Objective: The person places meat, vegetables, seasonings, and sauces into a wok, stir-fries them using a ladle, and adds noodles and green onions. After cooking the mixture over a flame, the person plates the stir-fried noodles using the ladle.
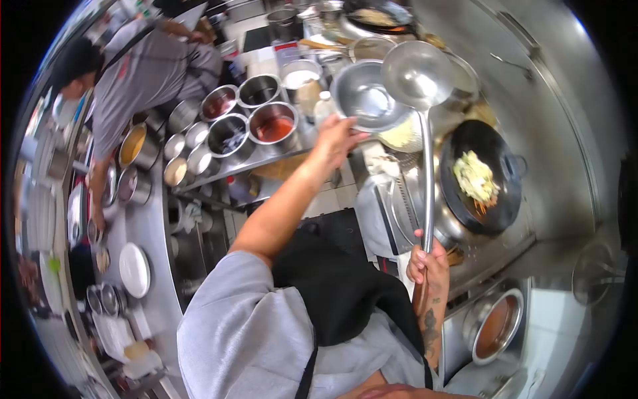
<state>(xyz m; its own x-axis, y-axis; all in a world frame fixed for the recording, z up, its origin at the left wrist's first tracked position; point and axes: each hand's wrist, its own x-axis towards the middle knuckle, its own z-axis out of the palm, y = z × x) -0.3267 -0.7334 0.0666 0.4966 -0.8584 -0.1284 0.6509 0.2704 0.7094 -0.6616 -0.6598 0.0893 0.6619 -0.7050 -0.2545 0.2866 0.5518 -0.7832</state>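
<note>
My left hand (337,141) reaches forward, its fingers closed at the near rim of a shiny metal bowl (362,90). My right hand (430,266) is wrapped around the long handle of a large ladle (417,73). The ladle's round head hangs over the right side of the bowl and hides part of it. Below the bowl, a strainer with pale yellow contents (401,138) is partly covered. To the right, a black wok (495,216) sits on the range, with chopped cabbage (475,176) and some orange shreds in it.
Several metal pots with sauces (274,130) line the counter at left. A co-worker (143,80) leans over that counter, near a white plate (135,270). A pot of reddish-brown liquid (495,327) stands at lower right. A steel wall (565,133) borders the range.
</note>
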